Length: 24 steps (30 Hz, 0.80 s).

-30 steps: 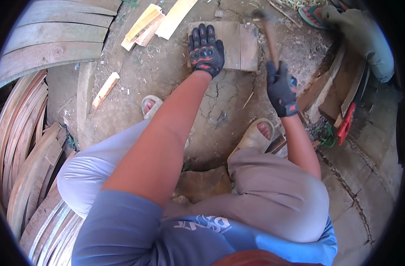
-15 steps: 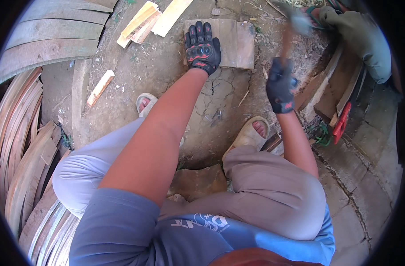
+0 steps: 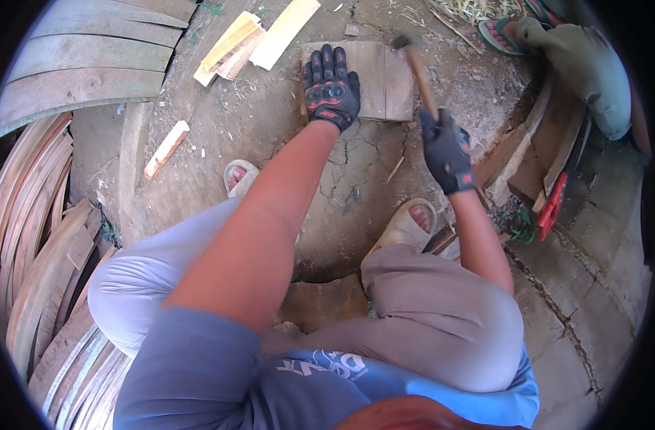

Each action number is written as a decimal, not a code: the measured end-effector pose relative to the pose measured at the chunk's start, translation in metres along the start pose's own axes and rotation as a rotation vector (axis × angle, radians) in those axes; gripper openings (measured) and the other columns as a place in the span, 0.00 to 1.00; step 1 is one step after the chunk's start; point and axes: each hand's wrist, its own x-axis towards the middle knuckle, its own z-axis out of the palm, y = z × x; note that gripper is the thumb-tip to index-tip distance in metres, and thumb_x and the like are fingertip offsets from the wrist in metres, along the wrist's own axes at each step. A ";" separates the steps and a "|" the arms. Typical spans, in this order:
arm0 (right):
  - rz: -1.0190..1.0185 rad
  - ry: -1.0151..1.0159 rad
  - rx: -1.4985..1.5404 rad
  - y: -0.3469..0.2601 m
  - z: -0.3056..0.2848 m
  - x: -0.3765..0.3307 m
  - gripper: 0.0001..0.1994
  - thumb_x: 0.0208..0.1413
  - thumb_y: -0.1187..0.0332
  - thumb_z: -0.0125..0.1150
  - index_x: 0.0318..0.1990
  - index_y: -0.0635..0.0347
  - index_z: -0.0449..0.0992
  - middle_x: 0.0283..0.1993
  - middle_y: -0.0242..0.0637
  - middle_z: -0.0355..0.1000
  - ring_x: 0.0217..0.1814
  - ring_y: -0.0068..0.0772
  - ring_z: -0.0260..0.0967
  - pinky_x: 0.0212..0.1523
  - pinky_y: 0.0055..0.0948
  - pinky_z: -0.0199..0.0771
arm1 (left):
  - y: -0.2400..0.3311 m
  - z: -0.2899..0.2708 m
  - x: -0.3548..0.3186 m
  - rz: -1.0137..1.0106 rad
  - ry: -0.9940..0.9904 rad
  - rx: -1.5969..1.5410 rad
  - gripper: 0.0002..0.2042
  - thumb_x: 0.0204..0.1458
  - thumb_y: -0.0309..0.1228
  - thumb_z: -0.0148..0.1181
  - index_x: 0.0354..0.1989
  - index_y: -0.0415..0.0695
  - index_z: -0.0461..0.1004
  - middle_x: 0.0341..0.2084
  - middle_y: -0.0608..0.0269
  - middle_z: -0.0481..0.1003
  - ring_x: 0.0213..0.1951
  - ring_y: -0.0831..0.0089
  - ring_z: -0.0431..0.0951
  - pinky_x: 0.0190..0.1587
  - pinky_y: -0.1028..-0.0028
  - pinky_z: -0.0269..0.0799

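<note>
A wooden panel of boards set side by side lies flat on the cracked earth ground, in front of the seated person. The left hand, in a black glove with red trim, rests palm down over the panel's left part, its wrist at the near edge and its fingers straight, close together and pointing to the far edge; it grips nothing. The right hand, gloved alike, is beyond the panel's near right corner, its fingers closed around the wooden handle of a hammer. The hammer slants up and left, its dark head by the panel's far right corner; whether it touches the wood cannot be told.

Past the panel's far left corner lie pale split offcuts and, just beside them, a broader pale plank. A short wood strip lies nearer, well left of the panel. Curved planks fill the upper left, with a stack of bowed slats below. On the right, a red-handled tool lies against rough timbers, near another person's trouser leg and green-strapped sandal.
</note>
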 end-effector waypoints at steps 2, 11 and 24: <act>0.067 0.152 0.156 -0.035 -0.027 -0.021 0.22 0.73 0.48 0.49 0.47 0.62 0.72 0.37 0.60 0.79 0.40 0.71 0.77 0.39 0.59 0.77 | -0.004 0.002 -0.018 -0.009 -0.046 -0.001 0.33 0.70 0.47 0.41 0.80 0.43 0.53 0.80 0.47 0.50 0.80 0.47 0.47 0.80 0.49 0.38; 0.118 -0.040 -0.004 -0.035 -0.041 0.000 0.21 0.73 0.50 0.50 0.45 0.62 0.74 0.38 0.60 0.79 0.40 0.66 0.78 0.39 0.58 0.76 | -0.007 0.007 -0.006 0.013 0.012 0.034 0.33 0.70 0.47 0.41 0.80 0.43 0.53 0.80 0.46 0.49 0.80 0.47 0.47 0.80 0.49 0.39; -0.004 0.298 0.070 -0.043 -0.057 0.006 0.21 0.73 0.51 0.51 0.47 0.63 0.74 0.36 0.59 0.78 0.38 0.66 0.77 0.40 0.59 0.74 | -0.004 0.008 -0.006 0.025 0.025 0.013 0.33 0.70 0.46 0.41 0.80 0.42 0.53 0.80 0.47 0.50 0.80 0.48 0.47 0.80 0.48 0.39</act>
